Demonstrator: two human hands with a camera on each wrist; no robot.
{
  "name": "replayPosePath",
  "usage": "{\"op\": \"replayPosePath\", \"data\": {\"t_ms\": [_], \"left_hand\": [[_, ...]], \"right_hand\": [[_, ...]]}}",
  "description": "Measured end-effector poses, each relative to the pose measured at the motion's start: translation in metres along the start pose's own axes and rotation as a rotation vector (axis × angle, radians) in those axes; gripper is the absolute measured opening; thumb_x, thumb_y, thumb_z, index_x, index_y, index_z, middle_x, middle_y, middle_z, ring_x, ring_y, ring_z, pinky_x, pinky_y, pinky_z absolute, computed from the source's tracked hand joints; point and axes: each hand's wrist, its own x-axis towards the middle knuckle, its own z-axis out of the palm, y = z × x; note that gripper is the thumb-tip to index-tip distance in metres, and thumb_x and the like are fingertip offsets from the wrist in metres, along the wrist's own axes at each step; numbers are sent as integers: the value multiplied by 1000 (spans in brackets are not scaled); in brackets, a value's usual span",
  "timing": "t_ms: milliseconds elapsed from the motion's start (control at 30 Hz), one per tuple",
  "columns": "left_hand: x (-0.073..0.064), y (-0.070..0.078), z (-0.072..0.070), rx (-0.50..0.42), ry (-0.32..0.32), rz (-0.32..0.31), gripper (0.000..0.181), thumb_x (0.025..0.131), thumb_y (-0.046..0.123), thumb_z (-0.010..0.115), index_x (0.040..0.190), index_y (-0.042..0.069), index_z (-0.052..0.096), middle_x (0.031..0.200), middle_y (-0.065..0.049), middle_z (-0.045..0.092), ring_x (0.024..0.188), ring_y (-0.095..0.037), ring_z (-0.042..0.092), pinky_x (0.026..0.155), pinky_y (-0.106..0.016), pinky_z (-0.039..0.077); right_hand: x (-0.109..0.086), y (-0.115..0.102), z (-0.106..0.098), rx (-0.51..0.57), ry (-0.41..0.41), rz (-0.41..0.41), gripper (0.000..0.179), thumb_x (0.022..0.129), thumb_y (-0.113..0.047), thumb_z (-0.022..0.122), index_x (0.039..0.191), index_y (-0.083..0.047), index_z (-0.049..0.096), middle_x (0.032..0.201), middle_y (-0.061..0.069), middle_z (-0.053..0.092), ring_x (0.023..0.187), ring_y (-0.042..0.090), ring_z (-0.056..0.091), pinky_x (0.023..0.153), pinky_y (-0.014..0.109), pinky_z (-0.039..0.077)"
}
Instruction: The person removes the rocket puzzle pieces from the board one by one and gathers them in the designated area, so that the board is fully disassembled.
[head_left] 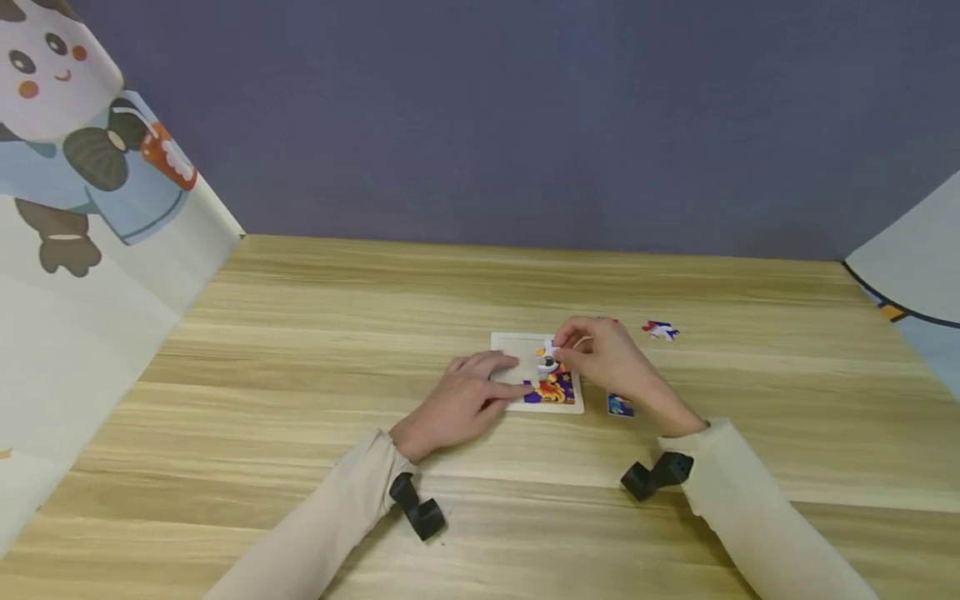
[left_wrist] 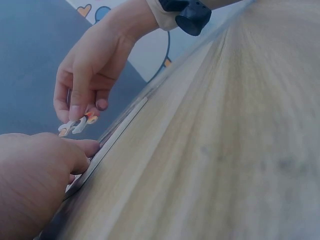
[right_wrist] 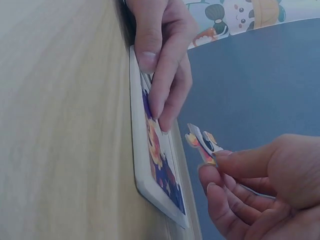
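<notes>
A white puzzle tray (head_left: 501, 340) lies on the table, its near side filled with purple and orange picture pieces (head_left: 551, 390). My right hand (head_left: 603, 358) pinches a white jigsaw piece (head_left: 549, 357) between thumb and fingers, held above the tray. In the right wrist view this jigsaw piece (right_wrist: 202, 144) shows orange and dark markings and is tilted. My left hand (head_left: 463, 400) lies at the tray's left side, its index finger stretched over the placed pieces and fingertips touching them. The left wrist view shows the right hand (left_wrist: 90, 75) over the tray's edge.
A loose jigsaw piece (head_left: 661, 330) lies beyond the right hand, and a blue one (head_left: 620, 406) lies right of the tray. Another is mostly hidden behind the right hand. A dark partition (head_left: 525, 125) rises along the wooden table's (head_left: 337, 333) far edge.
</notes>
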Motion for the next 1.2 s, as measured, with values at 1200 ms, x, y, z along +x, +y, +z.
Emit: {"op": "replayPosePath", "data": {"t_ms": [1200], "left_hand": [[-1, 1, -1, -10, -12, -8, 32, 97, 21, 49, 125, 28, 64, 143, -6, 48, 137, -24, 36, 110, -47, 28]], "right_hand": [[-34, 29, -57, -144, 79, 106, 13, 90, -7, 63, 100, 1, 66, 95, 18, 66, 77, 20, 67, 61, 24, 55]]}}
